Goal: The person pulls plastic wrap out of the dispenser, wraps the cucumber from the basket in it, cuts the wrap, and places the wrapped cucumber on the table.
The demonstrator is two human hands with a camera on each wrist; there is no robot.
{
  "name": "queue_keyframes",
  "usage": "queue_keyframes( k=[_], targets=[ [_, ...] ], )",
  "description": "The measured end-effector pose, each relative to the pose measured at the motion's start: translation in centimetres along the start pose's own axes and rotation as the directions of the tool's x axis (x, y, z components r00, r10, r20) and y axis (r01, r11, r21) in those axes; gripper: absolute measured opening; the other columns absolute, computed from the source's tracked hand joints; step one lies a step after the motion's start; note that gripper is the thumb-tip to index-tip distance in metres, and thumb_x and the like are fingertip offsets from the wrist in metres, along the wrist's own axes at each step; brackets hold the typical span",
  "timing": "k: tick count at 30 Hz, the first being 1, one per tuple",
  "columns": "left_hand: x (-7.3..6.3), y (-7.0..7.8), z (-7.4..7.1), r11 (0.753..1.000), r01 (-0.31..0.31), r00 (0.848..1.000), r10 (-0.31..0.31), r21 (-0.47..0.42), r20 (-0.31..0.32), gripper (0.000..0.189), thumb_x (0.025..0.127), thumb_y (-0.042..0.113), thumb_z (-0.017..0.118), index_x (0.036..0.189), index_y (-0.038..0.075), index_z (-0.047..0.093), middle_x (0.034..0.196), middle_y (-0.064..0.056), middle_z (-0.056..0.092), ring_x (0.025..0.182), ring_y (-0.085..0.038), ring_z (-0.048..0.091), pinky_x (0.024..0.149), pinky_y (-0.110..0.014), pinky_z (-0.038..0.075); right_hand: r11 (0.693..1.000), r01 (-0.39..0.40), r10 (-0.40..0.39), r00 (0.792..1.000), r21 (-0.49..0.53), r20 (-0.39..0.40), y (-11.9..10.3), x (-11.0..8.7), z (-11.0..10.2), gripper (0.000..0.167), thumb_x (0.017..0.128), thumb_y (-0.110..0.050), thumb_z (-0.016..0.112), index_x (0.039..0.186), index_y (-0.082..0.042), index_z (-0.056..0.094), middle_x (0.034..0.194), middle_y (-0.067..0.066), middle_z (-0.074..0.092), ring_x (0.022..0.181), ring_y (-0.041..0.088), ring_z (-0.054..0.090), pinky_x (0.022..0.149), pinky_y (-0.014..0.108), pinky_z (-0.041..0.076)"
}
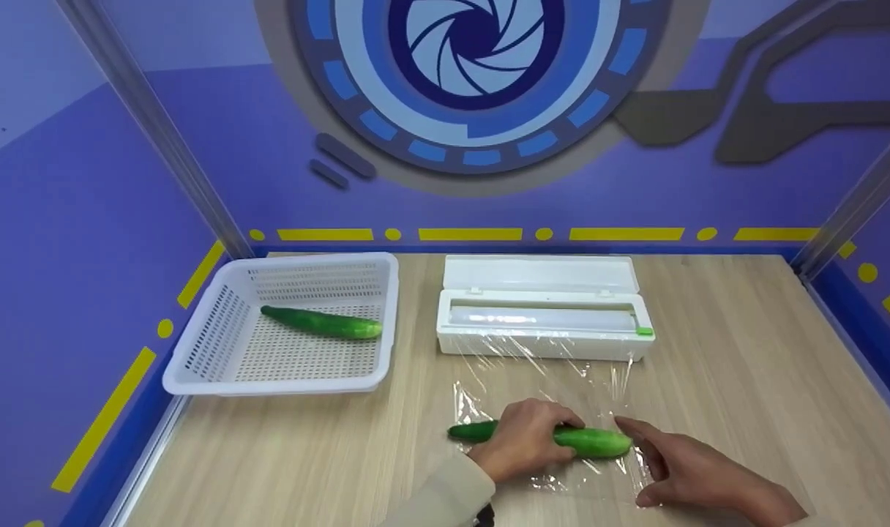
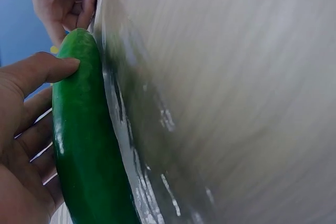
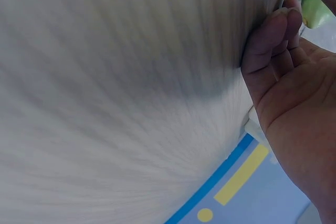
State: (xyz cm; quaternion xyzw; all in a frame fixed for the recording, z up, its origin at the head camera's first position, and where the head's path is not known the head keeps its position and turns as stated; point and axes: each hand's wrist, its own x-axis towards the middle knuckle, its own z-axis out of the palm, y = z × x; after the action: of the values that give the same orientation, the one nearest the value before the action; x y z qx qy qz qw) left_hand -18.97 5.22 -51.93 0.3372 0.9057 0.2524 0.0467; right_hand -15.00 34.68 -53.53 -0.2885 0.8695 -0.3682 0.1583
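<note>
A green cucumber lies crosswise on a sheet of clear plastic wrap near the table's front. My left hand grips its middle from above; in the left wrist view the thumb presses one side of the cucumber and the fingers lie along the other. Just beyond the cucumber's pale right end, my right hand is by the wrap's edge, thumb and forefinger spread wide apart. Its other fingers bend loosely near the tabletop in the right wrist view. Whether they touch the film is unclear.
Behind the cucumber stands a white wrap dispenser, lid raised, its roll feeding the film forward. A white perforated basket at the left holds another cucumber. Blue panels enclose the wooden table at the back and sides.
</note>
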Motion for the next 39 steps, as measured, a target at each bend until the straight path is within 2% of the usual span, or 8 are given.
queue_keyframes(
  k=[5, 10, 13, 20, 33, 39],
  targets=[
    [0.0, -0.3, 0.1, 1.000, 0.010, 1.000, -0.010, -0.027, 0.006, 0.037, 0.082, 0.024, 0.088, 0.118, 0.029, 0.081, 0.109, 0.021, 0.075, 0.090, 0.006, 0.060, 0.080, -0.016, 0.044, 1.000, -0.030, 0.030, 1.000, -0.009, 0.006, -0.2, 0.0, -0.1, 0.101, 0.080, -0.033, 0.095, 0.157, 0.003, 0.040, 0.074, -0.015, 0.053, 0.065, -0.002, 0.049, 0.057, 0.023, 0.043],
    [0.1, -0.5, 0.1, 0.998, -0.002, 1.000, 0.002, -0.058, 0.004, 0.036, 0.082, 0.023, 0.087, 0.117, 0.028, 0.082, 0.106, 0.020, 0.076, 0.085, 0.006, 0.059, 0.076, -0.015, 0.043, 0.998, -0.069, 0.069, 0.997, 0.006, 0.024, -0.3, 0.0, 0.0, 0.102, 0.080, -0.033, 0.095, 0.158, 0.002, 0.039, 0.075, -0.014, 0.054, 0.065, -0.001, 0.049, 0.056, 0.023, 0.043],
    [0.1, -0.6, 0.0, 0.997, -0.006, 1.000, 0.006, -0.074, 0.004, 0.035, 0.082, 0.023, 0.088, 0.117, 0.027, 0.082, 0.107, 0.020, 0.076, 0.085, 0.007, 0.058, 0.076, -0.014, 0.043, 0.997, -0.071, 0.070, 0.997, 0.008, 0.025, -0.2, 0.0, 0.0, 0.103, 0.080, -0.033, 0.095, 0.159, 0.002, 0.039, 0.076, -0.014, 0.053, 0.066, -0.001, 0.049, 0.056, 0.023, 0.042],
    [0.3, -0.6, 0.1, 0.998, 0.010, 1.000, -0.009, -0.063, 0.011, 0.035, 0.082, 0.025, 0.088, 0.116, 0.030, 0.082, 0.106, 0.023, 0.075, 0.086, 0.008, 0.057, 0.079, -0.014, 0.042, 1.000, -0.019, 0.019, 1.000, -0.018, 0.002, 0.0, 0.0, 0.0, 0.102, 0.079, -0.033, 0.095, 0.156, 0.005, 0.041, 0.073, -0.017, 0.051, 0.064, -0.002, 0.049, 0.056, 0.023, 0.043],
    [0.1, -0.9, 0.3, 0.994, 0.025, 0.999, -0.022, -0.111, 0.034, 0.035, 0.089, 0.031, 0.087, 0.123, 0.030, 0.080, 0.116, 0.021, 0.075, 0.099, 0.007, 0.062, 0.088, -0.016, 0.045, 0.998, -0.061, 0.061, 0.998, -0.007, 0.016, -0.2, -0.2, -0.1, 0.104, 0.079, -0.035, 0.095, 0.158, 0.004, 0.039, 0.076, -0.016, 0.052, 0.066, -0.001, 0.050, 0.058, 0.023, 0.043],
    [0.4, -1.1, 0.2, 0.993, -0.011, 0.999, 0.015, -0.120, 0.037, 0.033, 0.089, 0.030, 0.087, 0.122, 0.028, 0.081, 0.113, 0.020, 0.076, 0.097, 0.008, 0.063, 0.088, -0.015, 0.045, 0.997, -0.076, 0.076, 0.997, -0.008, 0.025, -0.4, 0.0, -0.1, 0.105, 0.079, -0.034, 0.095, 0.158, 0.004, 0.039, 0.076, -0.014, 0.052, 0.066, -0.001, 0.049, 0.058, 0.023, 0.042]
  ],
)
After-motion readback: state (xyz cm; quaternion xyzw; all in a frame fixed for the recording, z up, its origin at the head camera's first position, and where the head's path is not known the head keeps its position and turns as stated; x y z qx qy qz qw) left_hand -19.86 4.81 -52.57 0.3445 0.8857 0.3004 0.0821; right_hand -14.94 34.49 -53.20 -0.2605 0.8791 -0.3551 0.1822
